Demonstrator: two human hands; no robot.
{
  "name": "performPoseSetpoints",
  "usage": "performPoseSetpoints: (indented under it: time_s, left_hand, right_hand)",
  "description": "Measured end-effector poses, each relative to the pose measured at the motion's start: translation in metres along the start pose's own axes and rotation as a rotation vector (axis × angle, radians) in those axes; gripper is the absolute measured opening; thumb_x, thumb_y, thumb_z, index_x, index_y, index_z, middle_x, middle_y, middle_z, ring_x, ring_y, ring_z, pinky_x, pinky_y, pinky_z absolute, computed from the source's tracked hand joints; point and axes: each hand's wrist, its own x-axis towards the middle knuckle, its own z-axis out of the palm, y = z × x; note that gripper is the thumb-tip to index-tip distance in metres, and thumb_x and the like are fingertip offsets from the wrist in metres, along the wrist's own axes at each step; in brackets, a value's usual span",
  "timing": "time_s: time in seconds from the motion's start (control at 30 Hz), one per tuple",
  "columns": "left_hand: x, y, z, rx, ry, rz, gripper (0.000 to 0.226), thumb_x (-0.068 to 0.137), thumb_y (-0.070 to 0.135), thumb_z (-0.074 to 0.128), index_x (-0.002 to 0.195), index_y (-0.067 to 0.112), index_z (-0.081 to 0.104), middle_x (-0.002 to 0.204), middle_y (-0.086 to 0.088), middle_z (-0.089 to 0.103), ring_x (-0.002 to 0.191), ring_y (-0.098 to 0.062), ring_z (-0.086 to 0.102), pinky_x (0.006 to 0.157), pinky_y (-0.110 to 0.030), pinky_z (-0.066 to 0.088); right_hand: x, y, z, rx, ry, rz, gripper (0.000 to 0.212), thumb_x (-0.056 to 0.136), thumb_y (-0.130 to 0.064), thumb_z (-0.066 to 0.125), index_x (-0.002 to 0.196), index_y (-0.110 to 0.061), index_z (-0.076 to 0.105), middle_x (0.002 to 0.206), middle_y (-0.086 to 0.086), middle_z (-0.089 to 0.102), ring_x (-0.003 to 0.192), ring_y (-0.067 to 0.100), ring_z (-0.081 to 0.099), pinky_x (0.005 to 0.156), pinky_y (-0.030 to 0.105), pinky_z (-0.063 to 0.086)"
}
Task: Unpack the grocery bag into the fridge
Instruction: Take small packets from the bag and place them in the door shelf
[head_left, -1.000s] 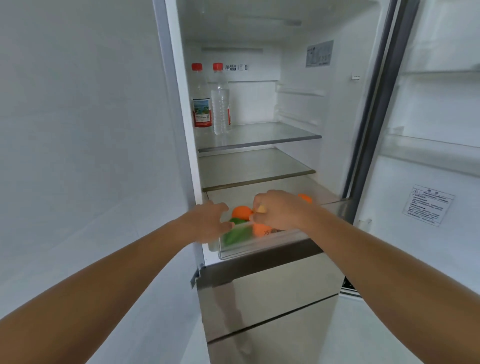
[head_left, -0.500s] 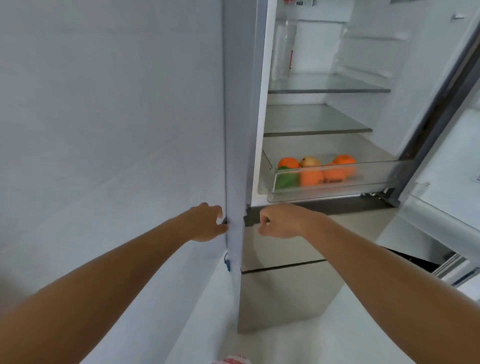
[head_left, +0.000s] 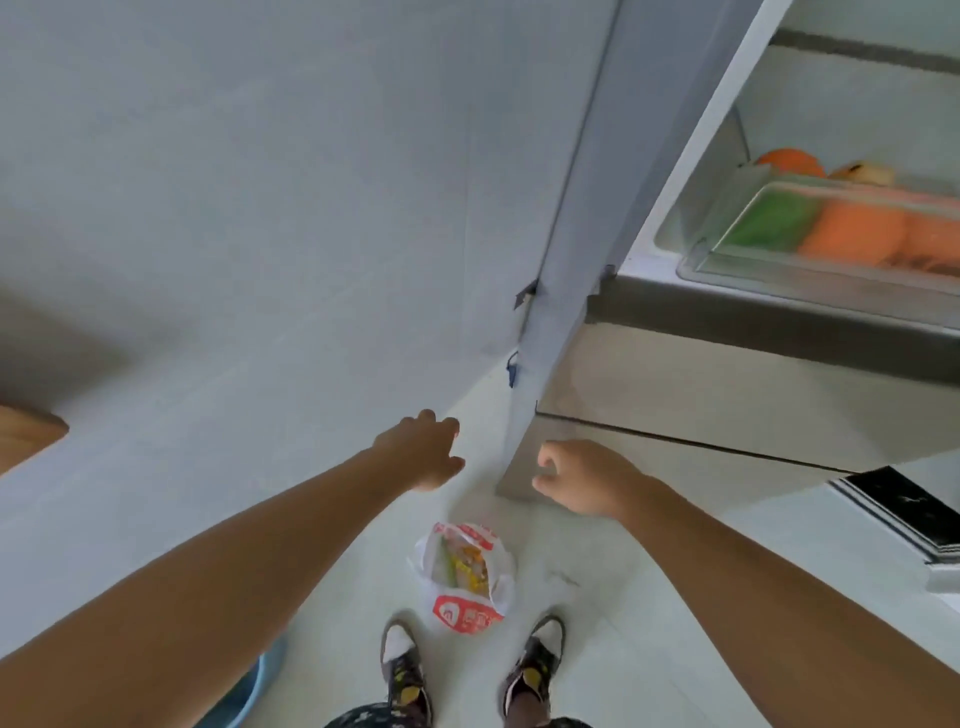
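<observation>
A: Which step is in hand here?

B: Fetching the next item, I judge; both hands hang above the grocery bag (head_left: 467, 577), neither touching it; the left hand (head_left: 421, 449) has its fingers loosely spread and holds nothing; the right hand (head_left: 582, 475) has its fingers loosely curled and is empty too.

A: Where does the bag lie?

B: On the floor (head_left: 623, 597), just ahead of the person's shoes (head_left: 405, 670) and near the fridge's (head_left: 675, 389) lower corner; its mouth gapes upward; yellow and green packets show inside, though I cannot tell what they are.

A: And the fridge?

B: It stands open; the clear drawer (head_left: 693, 257) is pulled out and holds oranges (head_left: 852, 234), a green item (head_left: 774, 221) at its left end, and a yellowish fruit (head_left: 865, 174) behind.

A: So what does the next move call for?

B: Probably a reach down into the bag's mouth; thin plastic slumps, so one hand may have to hold the rim apart while the other lifts a packet out.
</observation>
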Motion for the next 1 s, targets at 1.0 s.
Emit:
performPoseSetpoints:
  time_s: [1.0]
  left_hand:
    - [0.279, -0.112, 0.522, -0.229, -0.253, -0.102, 0.045, 0.095, 0.019, 0.046, 0.140, 0.019, 0.046, 0.130, -0.011, 0.048, 0.112, -0.032, 0.057, 0.081, -0.039, 0.048]
  right_hand:
    - [0.338, 0.087, 0.509, 0.050, -0.308, -0.056, 0.035, 0.101, -0.027, 0.050, 0.130, -0.007, 0.049, 0.117, 0.012, 0.059, 0.101, 0.028, 0.062, 0.071, 0.032, 0.040]
